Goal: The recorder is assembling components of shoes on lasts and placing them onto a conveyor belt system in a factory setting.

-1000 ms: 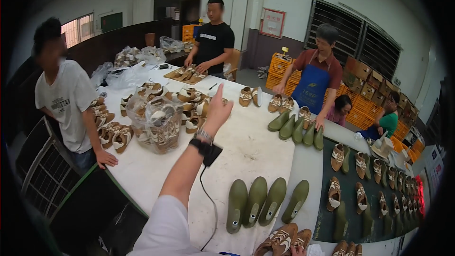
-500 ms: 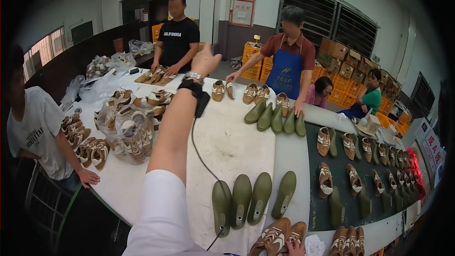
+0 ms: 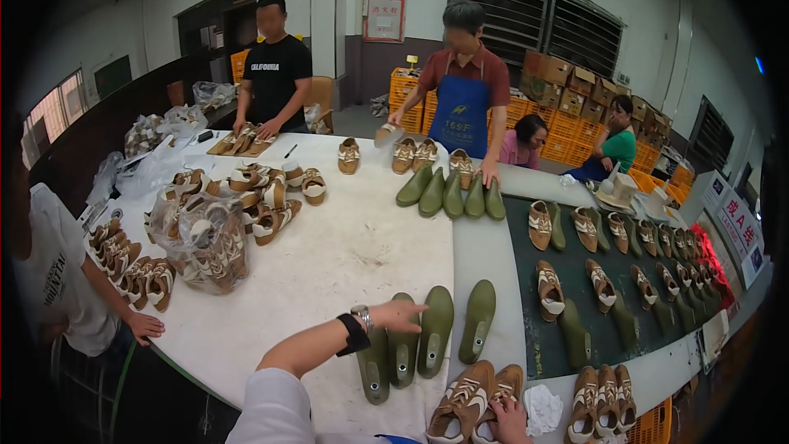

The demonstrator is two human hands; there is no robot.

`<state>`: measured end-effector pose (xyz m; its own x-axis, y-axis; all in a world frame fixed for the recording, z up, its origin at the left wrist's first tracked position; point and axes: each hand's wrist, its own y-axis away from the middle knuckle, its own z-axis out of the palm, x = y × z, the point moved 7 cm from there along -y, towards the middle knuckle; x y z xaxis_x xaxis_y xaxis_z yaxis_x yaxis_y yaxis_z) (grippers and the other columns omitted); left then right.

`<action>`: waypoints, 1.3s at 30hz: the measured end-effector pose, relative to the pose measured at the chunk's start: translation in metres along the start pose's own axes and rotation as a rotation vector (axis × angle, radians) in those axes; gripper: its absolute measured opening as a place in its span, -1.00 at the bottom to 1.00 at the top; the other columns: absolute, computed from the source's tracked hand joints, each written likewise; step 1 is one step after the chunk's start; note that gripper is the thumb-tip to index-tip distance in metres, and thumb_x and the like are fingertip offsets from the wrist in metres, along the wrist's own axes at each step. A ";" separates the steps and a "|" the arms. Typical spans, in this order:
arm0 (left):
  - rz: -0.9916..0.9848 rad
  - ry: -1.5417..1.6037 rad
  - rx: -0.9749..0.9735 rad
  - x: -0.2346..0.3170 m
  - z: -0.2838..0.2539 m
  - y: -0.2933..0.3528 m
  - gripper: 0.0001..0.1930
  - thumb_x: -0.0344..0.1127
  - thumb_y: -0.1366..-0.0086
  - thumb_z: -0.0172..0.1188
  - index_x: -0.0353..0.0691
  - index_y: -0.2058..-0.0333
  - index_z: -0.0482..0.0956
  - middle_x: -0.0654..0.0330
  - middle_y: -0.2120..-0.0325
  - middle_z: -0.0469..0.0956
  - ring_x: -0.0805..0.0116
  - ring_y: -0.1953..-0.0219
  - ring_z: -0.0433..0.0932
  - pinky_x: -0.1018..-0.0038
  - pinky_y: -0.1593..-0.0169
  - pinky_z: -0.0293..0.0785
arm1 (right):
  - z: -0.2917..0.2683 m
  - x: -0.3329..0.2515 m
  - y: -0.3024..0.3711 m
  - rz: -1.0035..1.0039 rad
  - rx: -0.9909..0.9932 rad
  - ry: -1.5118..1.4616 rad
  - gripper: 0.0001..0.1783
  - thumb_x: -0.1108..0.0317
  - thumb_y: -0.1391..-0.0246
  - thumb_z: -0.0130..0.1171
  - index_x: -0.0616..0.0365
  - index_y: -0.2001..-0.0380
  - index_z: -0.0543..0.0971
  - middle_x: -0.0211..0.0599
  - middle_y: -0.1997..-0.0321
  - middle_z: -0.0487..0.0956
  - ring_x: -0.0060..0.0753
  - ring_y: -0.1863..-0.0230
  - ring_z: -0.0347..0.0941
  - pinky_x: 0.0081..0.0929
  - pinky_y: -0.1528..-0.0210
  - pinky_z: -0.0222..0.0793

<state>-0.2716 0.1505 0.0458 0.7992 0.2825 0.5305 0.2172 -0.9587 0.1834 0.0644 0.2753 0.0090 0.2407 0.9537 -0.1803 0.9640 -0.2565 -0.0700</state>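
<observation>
Your left hand [image 3: 397, 316] is pointing rightward across the near green shoe lasts [image 3: 436, 335], its forefinger extended and nothing visibly gripped; whether it is touching one, I cannot tell. Those lasts are lying on the worktop [image 3: 329, 279], three grouped together and a fourth standing apart to their right. Your right hand [image 3: 511, 421] is resting its fingers on the right-hand one of two brown shoes [image 3: 464, 401] near the lower edge; how firmly it is gripping, I cannot tell. A crumpled white wad [image 3: 542, 409] is lying just beside it. Across from you, a co-worker [image 3: 477, 74] wearing a blue apron [image 3: 464, 111] is holding up another shoe [image 3: 388, 132].
</observation>
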 end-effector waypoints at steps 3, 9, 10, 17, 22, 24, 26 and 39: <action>-0.001 -0.036 -0.040 0.014 0.050 -0.006 -0.28 0.08 -0.11 0.06 -0.24 -0.14 0.12 -0.12 0.06 0.30 -0.02 -0.01 0.30 0.30 -0.05 0.24 | 0.005 0.002 0.001 -0.005 0.009 0.024 -0.32 0.35 0.32 0.24 0.08 -0.01 0.33 -0.08 -0.07 0.30 0.08 -0.03 0.20 -0.15 -0.03 0.20; -0.188 -0.058 0.244 0.019 0.074 0.002 -0.27 0.13 -0.09 0.06 -0.05 -0.17 0.08 -0.02 0.02 0.29 0.05 -0.05 0.26 0.09 -0.07 0.15 | 0.010 -0.001 0.001 -0.025 0.015 0.047 -0.30 0.34 0.33 0.26 0.06 -0.03 0.32 -0.07 -0.06 0.29 0.11 -0.02 0.20 -0.15 0.01 0.24; -0.147 -0.044 0.325 0.019 0.073 0.005 -0.28 0.15 -0.09 0.04 -0.01 -0.17 0.09 0.00 0.01 0.28 0.06 -0.07 0.23 0.06 -0.08 0.12 | 0.014 0.003 0.002 0.016 -0.010 0.060 -0.30 0.33 0.33 0.26 0.06 -0.02 0.33 -0.07 -0.06 0.29 0.11 -0.02 0.20 -0.15 0.01 0.24; -0.267 -0.026 0.371 0.018 0.065 0.017 -0.24 0.22 -0.09 -0.01 0.01 -0.20 0.02 0.00 -0.05 0.23 0.01 -0.16 0.08 0.07 -0.13 0.04 | 0.017 0.000 0.000 -0.052 -0.028 0.053 -0.33 0.33 0.28 0.24 0.12 -0.02 0.33 -0.01 -0.11 0.24 0.10 -0.12 0.12 -0.17 -0.12 0.14; -0.292 -0.005 -0.035 0.006 0.086 0.013 -0.04 0.28 -0.02 0.03 0.06 -0.25 -0.28 -0.17 -0.09 0.13 -0.09 -0.20 -0.02 0.06 -0.22 -0.15 | 0.024 0.002 0.000 -0.035 -0.096 0.052 -0.32 0.32 0.27 0.22 0.15 -0.03 0.31 0.00 -0.13 0.23 0.10 -0.15 0.09 -0.17 -0.15 0.10; -0.241 -0.049 -0.063 0.002 0.093 0.011 -0.04 0.28 -0.02 0.03 0.07 -0.25 -0.31 -0.23 -0.08 0.12 -0.11 -0.19 -0.01 0.06 -0.23 -0.20 | 0.021 0.001 -0.004 -0.003 -0.074 0.035 -0.30 0.33 0.28 0.21 0.16 -0.05 0.29 0.02 -0.12 0.23 0.11 -0.15 0.09 -0.16 -0.14 0.10; -0.148 0.014 -0.014 0.008 0.091 0.007 0.00 0.29 -0.01 0.03 0.08 -0.24 -0.38 -0.30 -0.06 0.13 -0.15 -0.17 0.04 0.07 -0.24 -0.31 | 0.020 0.001 -0.001 -0.022 -0.060 0.032 -0.29 0.34 0.28 0.21 0.15 -0.06 0.29 0.03 -0.11 0.24 0.11 -0.14 0.10 -0.15 -0.12 0.12; -0.302 0.068 -0.145 0.009 0.089 -0.008 -0.08 0.33 -0.03 -0.02 0.12 -0.23 -0.28 -0.20 0.03 0.31 -0.04 -0.12 0.21 0.09 -0.25 -0.38 | 0.025 0.000 -0.003 0.008 -0.091 0.049 -0.27 0.33 0.33 0.24 0.07 -0.05 0.30 -0.02 -0.12 0.24 0.09 -0.12 0.14 -0.19 -0.07 0.20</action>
<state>-0.2159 0.1578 -0.0246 0.6704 0.5593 0.4875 0.3527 -0.8183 0.4539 0.0584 0.2717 -0.0156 0.2511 0.9589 -0.1321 0.9679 -0.2506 0.0208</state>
